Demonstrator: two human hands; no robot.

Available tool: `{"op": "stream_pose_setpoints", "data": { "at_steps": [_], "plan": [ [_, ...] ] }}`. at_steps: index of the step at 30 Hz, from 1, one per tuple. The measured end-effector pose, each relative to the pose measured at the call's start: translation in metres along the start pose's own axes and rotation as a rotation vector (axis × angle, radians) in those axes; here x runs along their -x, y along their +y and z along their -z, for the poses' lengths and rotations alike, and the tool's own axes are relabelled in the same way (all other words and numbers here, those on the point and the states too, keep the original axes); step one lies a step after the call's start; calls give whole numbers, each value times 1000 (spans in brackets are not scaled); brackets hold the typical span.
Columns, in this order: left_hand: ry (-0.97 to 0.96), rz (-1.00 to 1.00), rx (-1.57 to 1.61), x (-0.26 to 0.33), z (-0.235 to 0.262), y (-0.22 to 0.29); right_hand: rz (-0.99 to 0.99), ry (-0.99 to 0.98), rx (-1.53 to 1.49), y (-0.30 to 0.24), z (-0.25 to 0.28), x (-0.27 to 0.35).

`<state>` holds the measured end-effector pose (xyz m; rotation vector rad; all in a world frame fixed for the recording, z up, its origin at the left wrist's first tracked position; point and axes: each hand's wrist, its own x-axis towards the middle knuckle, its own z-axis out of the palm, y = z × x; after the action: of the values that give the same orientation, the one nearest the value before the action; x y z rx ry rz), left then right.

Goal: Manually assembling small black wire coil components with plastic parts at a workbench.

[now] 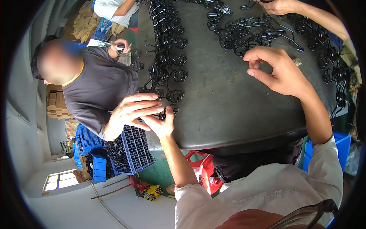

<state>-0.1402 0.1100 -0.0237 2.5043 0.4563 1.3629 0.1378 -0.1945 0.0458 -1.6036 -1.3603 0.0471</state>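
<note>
My left hand (163,125) is at the near end of a long row of black coil springs (167,57), thumb up, fingers curled by a black coil spring (164,115) that shows between them. A co-worker's hand (135,110) reaches in close beside it and partly hides my fingers. Over the right part of the table, my right hand (277,72) is raised with thumb and fingers curved apart, holding nothing. Just beyond it lies a loose heap of black springs with long bent wire arms (251,32).
The dark table (225,103) has a rounded near edge. At left stands a co-worker in a dark shirt (103,76); another person's hand (280,5) works at the far right. More springs (335,72) line the right edge. Blue crates (139,147) and a red bag (204,171) are below.
</note>
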Motion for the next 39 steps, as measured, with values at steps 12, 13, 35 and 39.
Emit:
{"op": "stream_pose_setpoints", "data": {
  "at_steps": [12,13,35,39],
  "plan": [
    [68,182,-80,3,38,2,4,-18,61,-1,1,1],
    [1,157,-68,3,47,-4,1,-17,64,-1,1,1],
    [-52,278,99,23,4,26,-9,-55,97,-1,-1,1],
    [-52,296,72,28,-1,26,-5,-67,124,-2,-1,2]
  ]
}}
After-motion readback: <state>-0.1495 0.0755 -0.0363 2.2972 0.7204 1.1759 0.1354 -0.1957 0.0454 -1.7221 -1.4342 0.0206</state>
